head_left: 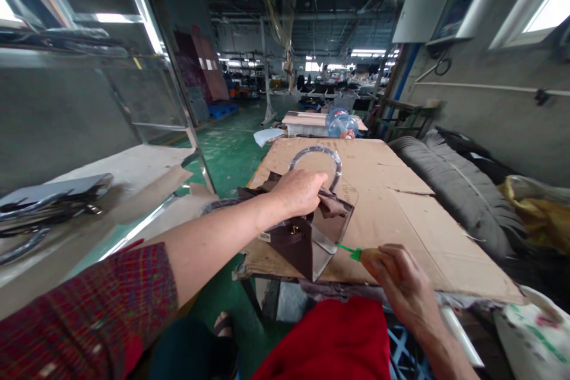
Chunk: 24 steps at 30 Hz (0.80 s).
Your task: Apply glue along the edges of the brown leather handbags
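Observation:
A dark brown handbag [291,246] lies tilted near the front edge of the cardboard-covered table, its paler side panel [323,237] facing right. One rounded handle [337,163], wrapped in clear plastic, arches up behind it. My left hand [300,190] is closed on the top of the handbag, where brown flaps bunch beside the fingers. In my right hand [396,273], the fingers are wrapped round a small tool [356,254] with a thin green shaft and a tan grip. The tool's tip is at the lower edge of the side panel; whether it touches cannot be made out.
Cardboard [401,214] covers the table. Behind stand a large blue water bottle [341,123] and a second, board-topped surface. To the left, a shelf [133,160] holds plastic-wrapped handles and bag parts [48,208]. Grey padded rolls [445,184] line the right side.

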Each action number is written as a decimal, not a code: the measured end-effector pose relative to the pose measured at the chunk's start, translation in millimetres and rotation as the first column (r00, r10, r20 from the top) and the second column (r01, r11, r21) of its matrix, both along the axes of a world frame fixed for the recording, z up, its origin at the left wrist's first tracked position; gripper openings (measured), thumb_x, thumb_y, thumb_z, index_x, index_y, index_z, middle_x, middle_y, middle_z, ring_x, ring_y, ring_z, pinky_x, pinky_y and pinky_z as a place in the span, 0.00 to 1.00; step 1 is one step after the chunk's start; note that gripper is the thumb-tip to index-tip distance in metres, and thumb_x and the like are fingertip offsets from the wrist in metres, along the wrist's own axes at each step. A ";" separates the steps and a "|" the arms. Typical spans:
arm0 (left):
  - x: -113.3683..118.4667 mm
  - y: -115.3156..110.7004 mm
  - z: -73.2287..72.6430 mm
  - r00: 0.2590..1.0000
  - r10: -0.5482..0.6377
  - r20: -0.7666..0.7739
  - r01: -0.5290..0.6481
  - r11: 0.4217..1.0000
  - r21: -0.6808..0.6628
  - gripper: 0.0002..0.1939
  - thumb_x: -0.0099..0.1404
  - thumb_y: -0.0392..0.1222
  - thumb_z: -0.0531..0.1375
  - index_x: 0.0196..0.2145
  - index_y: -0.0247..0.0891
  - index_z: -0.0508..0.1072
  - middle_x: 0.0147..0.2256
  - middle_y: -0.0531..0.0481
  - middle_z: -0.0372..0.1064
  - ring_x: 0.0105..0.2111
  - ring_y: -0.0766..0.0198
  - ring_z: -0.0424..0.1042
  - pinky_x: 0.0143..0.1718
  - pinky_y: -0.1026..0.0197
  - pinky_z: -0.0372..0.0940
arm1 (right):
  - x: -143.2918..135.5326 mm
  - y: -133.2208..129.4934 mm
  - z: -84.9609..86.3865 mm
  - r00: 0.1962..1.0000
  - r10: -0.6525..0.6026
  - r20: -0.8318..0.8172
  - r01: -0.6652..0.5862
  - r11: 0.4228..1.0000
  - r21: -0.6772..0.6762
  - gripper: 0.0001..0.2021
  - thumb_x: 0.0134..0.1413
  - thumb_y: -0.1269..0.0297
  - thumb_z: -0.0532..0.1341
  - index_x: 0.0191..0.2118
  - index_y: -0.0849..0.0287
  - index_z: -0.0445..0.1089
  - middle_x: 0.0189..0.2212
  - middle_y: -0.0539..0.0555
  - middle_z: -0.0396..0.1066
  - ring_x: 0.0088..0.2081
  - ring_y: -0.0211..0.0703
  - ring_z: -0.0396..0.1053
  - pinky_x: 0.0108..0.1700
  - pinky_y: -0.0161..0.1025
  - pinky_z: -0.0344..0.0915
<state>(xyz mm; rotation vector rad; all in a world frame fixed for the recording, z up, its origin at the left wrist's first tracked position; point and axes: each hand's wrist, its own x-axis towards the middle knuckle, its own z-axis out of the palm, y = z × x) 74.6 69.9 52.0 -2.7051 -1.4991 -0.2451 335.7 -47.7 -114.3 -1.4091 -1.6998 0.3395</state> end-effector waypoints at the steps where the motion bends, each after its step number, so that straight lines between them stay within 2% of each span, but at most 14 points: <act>1: 1.3 0.2 -0.4 1.000 -0.006 0.002 0.006 1.000 0.002 0.13 0.59 0.31 0.58 0.41 0.39 0.75 0.38 0.41 0.81 0.42 0.47 0.79 0.36 0.55 0.66 | -0.3 -0.8 0.0 1.000 0.003 0.005 -0.003 1.000 -0.018 0.13 0.66 0.48 0.61 0.44 0.53 0.71 0.43 0.55 0.73 0.43 0.52 0.72 0.42 0.44 0.66; 6: 5.3 0.0 -0.2 0.999 0.026 0.031 -0.025 0.999 -0.025 0.13 0.60 0.31 0.58 0.42 0.39 0.75 0.38 0.42 0.80 0.42 0.48 0.79 0.38 0.55 0.66 | 0.6 -0.3 -1.4 0.999 0.014 -0.047 -0.020 0.992 -0.121 0.15 0.68 0.47 0.59 0.44 0.53 0.71 0.38 0.53 0.75 0.39 0.50 0.73 0.39 0.42 0.66; 10: 4.3 0.5 -2.6 0.999 0.008 0.038 -0.008 1.000 -0.010 0.12 0.59 0.31 0.59 0.41 0.39 0.75 0.37 0.41 0.80 0.41 0.47 0.79 0.36 0.55 0.65 | 1.4 6.6 -5.0 0.993 -0.064 -0.100 0.049 0.989 -0.141 0.19 0.63 0.43 0.60 0.42 0.55 0.73 0.39 0.55 0.75 0.42 0.53 0.71 0.42 0.44 0.65; 15: 1.9 0.8 -6.1 1.000 0.008 0.030 -0.008 1.000 0.007 0.13 0.58 0.30 0.58 0.41 0.39 0.75 0.37 0.42 0.80 0.41 0.47 0.79 0.35 0.56 0.65 | 3.4 11.3 -7.5 0.991 -0.036 -0.131 0.004 0.972 -0.234 0.20 0.64 0.43 0.60 0.41 0.55 0.74 0.34 0.52 0.76 0.36 0.49 0.73 0.37 0.41 0.66; 19: 2.0 -0.3 -6.1 1.000 0.011 0.026 -0.011 1.000 0.010 0.13 0.58 0.31 0.58 0.41 0.39 0.75 0.38 0.42 0.80 0.42 0.47 0.80 0.35 0.56 0.66 | 3.3 13.4 -5.8 0.986 -0.098 -0.133 0.063 0.967 -0.245 0.22 0.61 0.40 0.60 0.40 0.57 0.75 0.33 0.54 0.76 0.36 0.51 0.72 0.36 0.41 0.65; 24: 1.6 -0.5 -6.8 0.999 0.001 0.034 -0.001 1.000 0.013 0.12 0.58 0.30 0.59 0.40 0.39 0.74 0.37 0.42 0.80 0.42 0.47 0.80 0.35 0.56 0.66 | 3.1 13.9 -3.9 0.987 -0.075 -0.145 0.029 0.955 -0.296 0.22 0.61 0.41 0.60 0.39 0.57 0.76 0.32 0.52 0.77 0.34 0.50 0.73 0.34 0.39 0.66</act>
